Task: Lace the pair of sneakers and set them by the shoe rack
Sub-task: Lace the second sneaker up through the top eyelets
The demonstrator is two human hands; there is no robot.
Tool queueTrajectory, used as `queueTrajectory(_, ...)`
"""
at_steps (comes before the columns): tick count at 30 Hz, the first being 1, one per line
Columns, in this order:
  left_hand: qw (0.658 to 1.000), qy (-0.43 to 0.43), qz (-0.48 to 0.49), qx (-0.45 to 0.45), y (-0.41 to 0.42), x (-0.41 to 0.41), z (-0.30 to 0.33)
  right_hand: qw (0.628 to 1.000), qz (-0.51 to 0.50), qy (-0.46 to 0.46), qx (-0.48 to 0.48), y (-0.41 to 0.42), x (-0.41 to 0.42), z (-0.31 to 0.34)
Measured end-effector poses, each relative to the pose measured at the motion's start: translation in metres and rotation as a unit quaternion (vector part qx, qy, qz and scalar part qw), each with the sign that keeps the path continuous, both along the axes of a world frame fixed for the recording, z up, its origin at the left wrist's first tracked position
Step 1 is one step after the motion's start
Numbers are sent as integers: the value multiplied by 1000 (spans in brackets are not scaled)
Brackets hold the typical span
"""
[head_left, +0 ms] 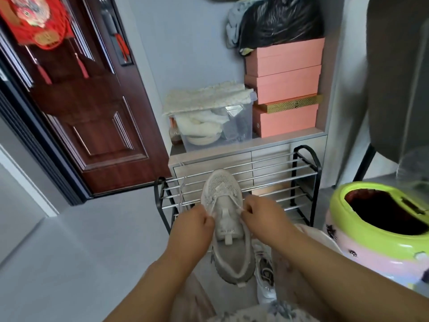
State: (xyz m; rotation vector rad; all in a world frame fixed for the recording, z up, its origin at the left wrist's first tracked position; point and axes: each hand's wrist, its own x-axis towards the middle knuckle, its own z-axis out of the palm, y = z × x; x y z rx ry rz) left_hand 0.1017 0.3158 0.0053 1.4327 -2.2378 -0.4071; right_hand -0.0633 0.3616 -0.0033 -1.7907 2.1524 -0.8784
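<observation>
A light grey sneaker (226, 219) is held up between my hands, toe pointing away toward the black and chrome shoe rack (267, 182). My left hand (193, 225) pinches the lace at the sneaker's left eyelets. My right hand (262, 217) pinches the white lace (238, 206) on the right side. A long loose lace end (181, 189) trails up and left over the rack. The second sneaker (265, 277), white with dark marks, lies on the floor below, partly hidden by my right arm.
A dark red door (97, 126) stands at the left. Behind the rack a low cabinet (232, 156) carries a clear storage bin (216, 126) and stacked pink boxes (285, 89). A green and pink pot (380, 228) sits at the right. Grey floor (81, 252) spreads left.
</observation>
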Motion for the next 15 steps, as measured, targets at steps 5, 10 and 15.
queueTrajectory(5, 999, 42, 15, -20, 35, 7, 5, 999, -8, -17, -35, 25, 4, 2)
queueTrajectory(10, 999, 28, 8, -28, 56, 8, 2, 999, -22, -23, -37, 48, 8, -2)
queueTrajectory(15, 1000, 16, 4, -10, 60, 1, -8, 1000, -21, 4, -14, 58, 7, -3)
